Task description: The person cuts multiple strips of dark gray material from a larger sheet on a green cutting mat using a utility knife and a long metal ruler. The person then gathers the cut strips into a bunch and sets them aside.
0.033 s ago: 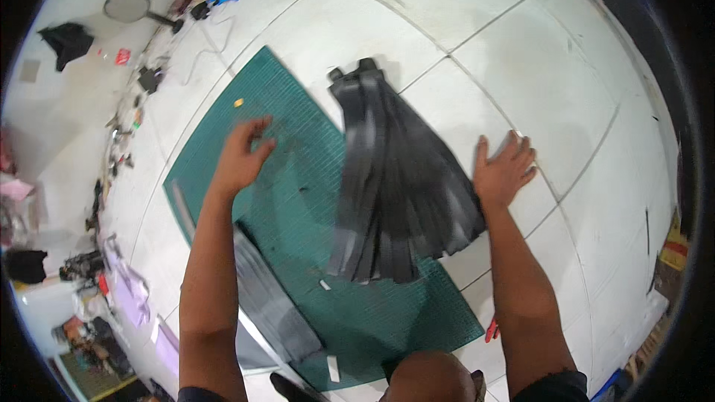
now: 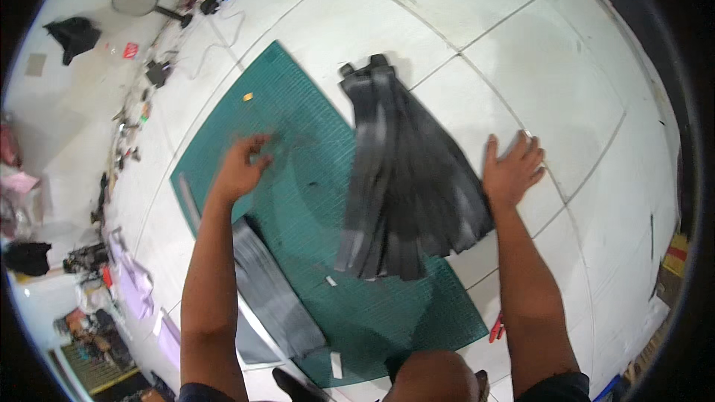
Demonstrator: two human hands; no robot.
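Note:
My left hand [image 2: 246,167] hovers over the left part of a green cutting mat [image 2: 298,201], thumb and fingers apart with nothing between them; it is smeared by motion. Flat on the white tiled floor lies my right hand [image 2: 514,171], fingers spread. Its wrist is beside the edge of a fan of dark grey strips [image 2: 417,179], which spreads from a narrow bunched far end and lies partly on the mat, partly on the tiles. Under my left forearm, a stack of grey strips [image 2: 279,290] rests along the mat's near left side, partly hidden.
A white straight edge [image 2: 261,327] runs beside the stack. Small white pieces [image 2: 337,365] and a yellow piece [image 2: 248,97] lie on the mat. A red-handled tool [image 2: 497,327] shows by my right forearm. Clutter and a racket [image 2: 135,0] line the left wall.
My left hand has moved slightly nearer to me over the mat. The whole view has shifted a little; my right hand stays flat on the floor.

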